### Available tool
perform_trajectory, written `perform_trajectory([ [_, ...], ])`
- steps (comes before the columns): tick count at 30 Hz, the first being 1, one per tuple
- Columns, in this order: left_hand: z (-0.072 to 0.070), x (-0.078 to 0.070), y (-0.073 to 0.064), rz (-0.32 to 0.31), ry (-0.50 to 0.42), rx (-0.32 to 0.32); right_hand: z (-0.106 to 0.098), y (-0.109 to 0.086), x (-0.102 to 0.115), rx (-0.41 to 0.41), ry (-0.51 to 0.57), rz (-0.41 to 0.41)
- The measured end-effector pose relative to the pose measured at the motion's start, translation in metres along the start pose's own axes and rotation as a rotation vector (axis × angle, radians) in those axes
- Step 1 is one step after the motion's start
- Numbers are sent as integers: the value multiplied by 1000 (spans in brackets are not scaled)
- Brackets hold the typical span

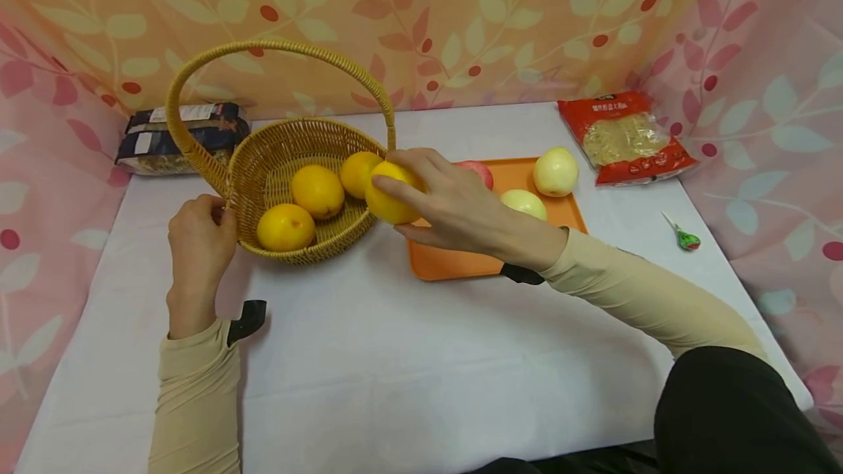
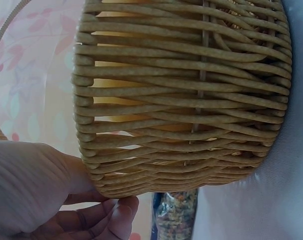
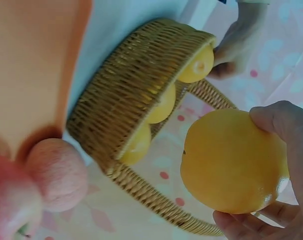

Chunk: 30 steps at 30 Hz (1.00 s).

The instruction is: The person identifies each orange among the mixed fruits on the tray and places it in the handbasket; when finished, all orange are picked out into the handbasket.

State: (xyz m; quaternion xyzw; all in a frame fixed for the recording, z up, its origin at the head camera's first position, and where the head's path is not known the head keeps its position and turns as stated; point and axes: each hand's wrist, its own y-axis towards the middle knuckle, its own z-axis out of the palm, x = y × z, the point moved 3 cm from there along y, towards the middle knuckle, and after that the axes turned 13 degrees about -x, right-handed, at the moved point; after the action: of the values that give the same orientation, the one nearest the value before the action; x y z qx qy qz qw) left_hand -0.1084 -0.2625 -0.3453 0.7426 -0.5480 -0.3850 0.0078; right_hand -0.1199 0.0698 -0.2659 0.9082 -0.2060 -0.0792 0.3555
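My right hand (image 1: 461, 207) grips an orange (image 1: 388, 200) just beyond the right rim of a wicker basket (image 1: 332, 246). In the right wrist view, thumb and fingers curl round that orange (image 3: 231, 162), clear of the basket. Three more oranges lie inside the basket, one of them an orange (image 1: 286, 227) at its near left. With thumb and fingers, my left hand (image 1: 200, 240) pinches the basket's left rim near the foot of the handle (image 1: 279, 46). The left wrist view shows the left hand (image 2: 56, 190) at the rim and the woven wall (image 2: 191, 100).
Right of the basket lies an orange tray (image 1: 454, 265), partly hidden by my right arm, with pale green fruits (image 1: 555, 171) and a red apple (image 1: 478, 172). A dark package (image 1: 184, 137) stands back left. Back right are a red food bag (image 1: 626, 139) and a small green-and-red object (image 1: 687, 241).
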Motion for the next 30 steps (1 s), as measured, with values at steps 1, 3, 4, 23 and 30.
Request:
perform_trajectory([
  [1,0,0,0,1,-1,-2,1,3,1,-6,6,0],
  [3,0,1,0,5,-4,-5,4,11,4,-20,25,-4],
  [4,1,1,0,4,-4,-4,5,14,5,-23,40,-5],
  [23,0,0,0,-1,4,-2,44,72,1,13,-102,13],
  [30,0,1,1,18,-9,-19,61,85,-7,60,-181,51],
])
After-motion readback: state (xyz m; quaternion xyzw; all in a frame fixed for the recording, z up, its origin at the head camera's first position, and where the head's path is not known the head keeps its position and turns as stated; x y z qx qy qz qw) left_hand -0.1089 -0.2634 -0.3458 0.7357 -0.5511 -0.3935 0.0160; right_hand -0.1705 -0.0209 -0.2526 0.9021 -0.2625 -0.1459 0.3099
